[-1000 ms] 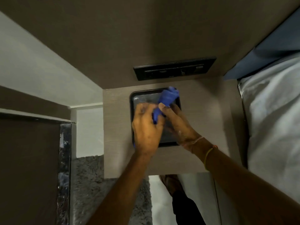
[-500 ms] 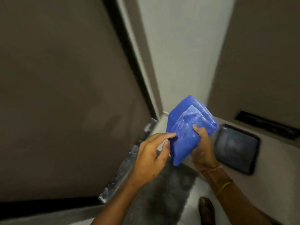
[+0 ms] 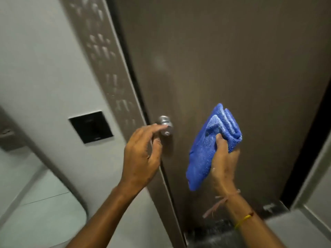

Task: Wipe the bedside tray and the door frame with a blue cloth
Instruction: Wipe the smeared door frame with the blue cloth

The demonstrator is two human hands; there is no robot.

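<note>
Blue terry cloth (image 3: 209, 149), folded into a thick wad, sits in the right hand (image 3: 223, 161) in front of the brown door (image 3: 223, 59). Its long axis runs steeply, from a loose lower corner near the wrist up and to the right to the folded layers above the fingers (image 3: 221, 140). The right fingers are curled tight around the cloth's middle, thumb on the near face. Whether the cloth touches the door surface cannot be told.

To the left, the left hand (image 3: 143, 154) is half open, its fingers loosely spread and holding nothing; the index fingertip lies across the round silver door knob (image 3: 165, 125), though contact is unclear because of blur. The knob stands near the door's left edge, just beside the dark gap along the door frame (image 3: 111, 74). That frame strip is brown with pale smudges and leans from upper left to lower right.

On the grey wall (image 3: 44, 68) left of the frame hangs a black square switch plate (image 3: 91, 127); no writing on it can be read. The right wrist carries a pinkish thread and a yellow band (image 3: 242, 221). No brands or labels are legible anywhere.
</note>
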